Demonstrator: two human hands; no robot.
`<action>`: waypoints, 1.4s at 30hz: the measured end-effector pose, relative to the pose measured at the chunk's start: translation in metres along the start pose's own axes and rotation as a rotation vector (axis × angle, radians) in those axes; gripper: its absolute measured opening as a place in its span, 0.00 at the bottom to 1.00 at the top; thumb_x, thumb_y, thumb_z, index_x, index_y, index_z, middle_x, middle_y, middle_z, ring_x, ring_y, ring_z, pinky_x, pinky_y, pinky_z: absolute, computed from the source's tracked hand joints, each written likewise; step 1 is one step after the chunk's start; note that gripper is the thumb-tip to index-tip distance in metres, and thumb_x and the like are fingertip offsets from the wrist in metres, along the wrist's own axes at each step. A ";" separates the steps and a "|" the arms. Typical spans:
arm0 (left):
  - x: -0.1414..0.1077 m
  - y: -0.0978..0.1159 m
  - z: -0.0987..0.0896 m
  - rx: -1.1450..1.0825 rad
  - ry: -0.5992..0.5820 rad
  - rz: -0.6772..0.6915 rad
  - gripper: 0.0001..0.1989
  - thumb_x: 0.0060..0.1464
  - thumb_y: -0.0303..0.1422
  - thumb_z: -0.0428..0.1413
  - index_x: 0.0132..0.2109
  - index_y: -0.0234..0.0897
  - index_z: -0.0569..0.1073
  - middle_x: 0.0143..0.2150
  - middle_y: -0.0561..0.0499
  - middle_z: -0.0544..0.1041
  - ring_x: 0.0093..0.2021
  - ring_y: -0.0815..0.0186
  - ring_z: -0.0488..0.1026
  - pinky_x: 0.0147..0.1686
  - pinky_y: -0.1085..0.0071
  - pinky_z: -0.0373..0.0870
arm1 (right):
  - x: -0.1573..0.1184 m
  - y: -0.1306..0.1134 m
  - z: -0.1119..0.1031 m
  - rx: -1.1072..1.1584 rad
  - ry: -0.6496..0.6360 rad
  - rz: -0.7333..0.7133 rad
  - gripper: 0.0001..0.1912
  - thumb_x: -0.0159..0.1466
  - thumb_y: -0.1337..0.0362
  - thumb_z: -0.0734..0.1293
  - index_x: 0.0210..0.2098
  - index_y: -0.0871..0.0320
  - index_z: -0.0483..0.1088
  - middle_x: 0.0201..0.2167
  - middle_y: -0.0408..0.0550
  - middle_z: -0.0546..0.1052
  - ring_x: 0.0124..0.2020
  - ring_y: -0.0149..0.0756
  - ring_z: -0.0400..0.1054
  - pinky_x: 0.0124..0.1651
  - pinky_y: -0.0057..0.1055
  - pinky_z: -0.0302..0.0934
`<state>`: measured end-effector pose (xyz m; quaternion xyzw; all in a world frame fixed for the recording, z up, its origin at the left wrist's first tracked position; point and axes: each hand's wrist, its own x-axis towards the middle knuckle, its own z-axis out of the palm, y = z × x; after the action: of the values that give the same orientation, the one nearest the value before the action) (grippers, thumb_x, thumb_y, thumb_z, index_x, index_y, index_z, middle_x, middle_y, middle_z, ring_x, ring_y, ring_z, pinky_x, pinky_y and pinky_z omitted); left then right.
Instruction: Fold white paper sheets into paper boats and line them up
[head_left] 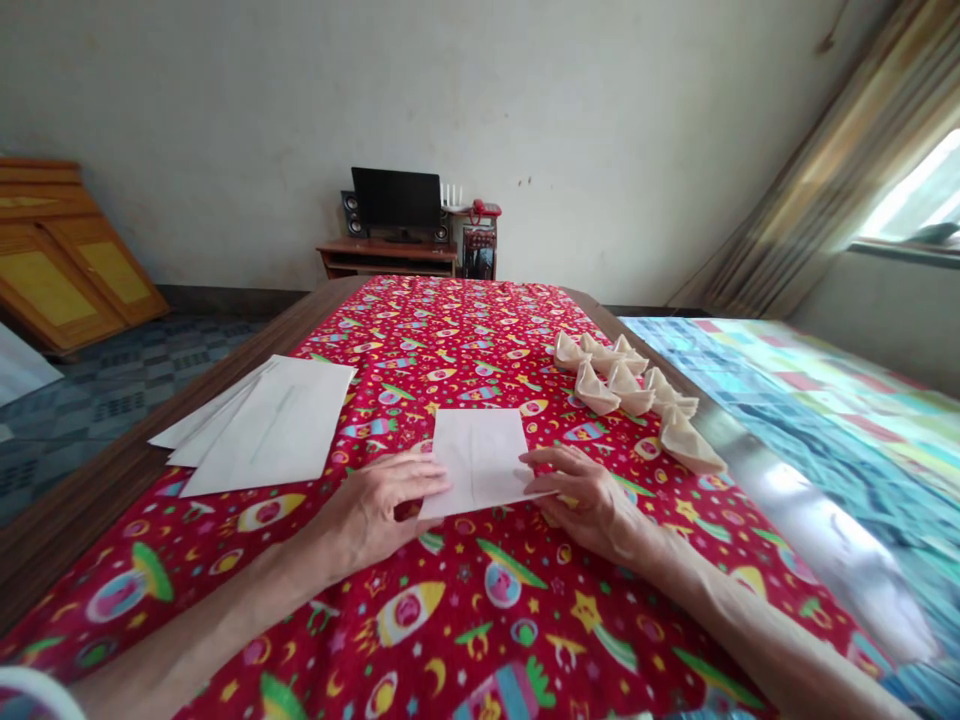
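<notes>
A white sheet of paper [481,455] lies on the red patterned cloth [465,620], between my hands. My left hand [379,500] has its fingers on the sheet's left edge, with the thumb beneath near the lower left corner. At the right edge, my right hand [589,500] pinches the paper near its lower right corner between thumb and fingers. Faint lines run down the middle of the sheet.
Larger white sheets [281,425] lie fanned out at the left. Several folded cream pieces [630,385] stand at the right near the table edge. Beyond the table are a monitor [396,200] on a desk and a wooden cabinet [71,260]; a bed [810,430] is at the right.
</notes>
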<state>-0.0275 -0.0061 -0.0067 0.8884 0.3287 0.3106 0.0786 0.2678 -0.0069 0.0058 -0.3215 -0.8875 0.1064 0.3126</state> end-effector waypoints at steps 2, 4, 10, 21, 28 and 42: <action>0.002 0.002 0.002 -0.016 0.048 -0.008 0.09 0.57 0.32 0.53 0.42 0.38 0.78 0.42 0.47 0.79 0.46 0.62 0.75 0.49 0.65 0.71 | 0.000 -0.002 0.001 0.030 -0.027 -0.005 0.09 0.63 0.68 0.60 0.37 0.56 0.72 0.46 0.51 0.74 0.45 0.36 0.68 0.46 0.33 0.62; 0.007 0.001 0.004 -0.032 0.079 -0.068 0.11 0.58 0.31 0.51 0.35 0.37 0.77 0.36 0.48 0.80 0.39 0.64 0.76 0.42 0.69 0.72 | 0.002 -0.001 0.003 0.062 -0.052 0.088 0.09 0.63 0.66 0.60 0.35 0.57 0.72 0.39 0.49 0.76 0.40 0.34 0.69 0.42 0.30 0.62; 0.028 -0.006 0.009 0.146 0.013 -0.407 0.19 0.57 0.38 0.47 0.21 0.36 0.66 0.19 0.54 0.68 0.21 0.71 0.63 0.24 0.75 0.59 | 0.028 0.018 0.013 0.044 -0.010 0.518 0.15 0.60 0.60 0.60 0.20 0.59 0.65 0.16 0.38 0.65 0.20 0.25 0.57 0.23 0.22 0.49; 0.050 -0.010 0.007 0.409 -0.135 -0.591 0.14 0.56 0.42 0.50 0.28 0.39 0.70 0.26 0.51 0.75 0.28 0.63 0.72 0.24 0.72 0.56 | 0.044 0.010 0.017 -0.312 -0.005 0.633 0.12 0.59 0.61 0.61 0.22 0.57 0.69 0.19 0.43 0.71 0.21 0.28 0.59 0.26 0.26 0.46; 0.049 -0.012 0.013 0.370 0.027 -0.373 0.20 0.57 0.33 0.50 0.56 0.32 0.64 0.50 0.41 0.72 0.49 0.58 0.71 0.46 0.66 0.68 | 0.048 0.011 0.018 -0.370 -0.034 0.623 0.13 0.61 0.61 0.60 0.24 0.58 0.70 0.21 0.45 0.73 0.23 0.30 0.62 0.27 0.26 0.46; 0.043 0.014 0.028 0.321 -0.185 -0.051 0.21 0.65 0.35 0.40 0.61 0.35 0.62 0.62 0.47 0.64 0.63 0.61 0.58 0.62 0.58 0.55 | 0.051 0.010 0.019 -0.431 -0.057 0.652 0.14 0.61 0.60 0.59 0.26 0.58 0.72 0.22 0.47 0.75 0.25 0.31 0.65 0.28 0.27 0.46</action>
<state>0.0226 0.0123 -0.0027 0.9057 0.3878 0.1693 -0.0263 0.2302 0.0336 0.0124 -0.6418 -0.7490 0.0204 0.1632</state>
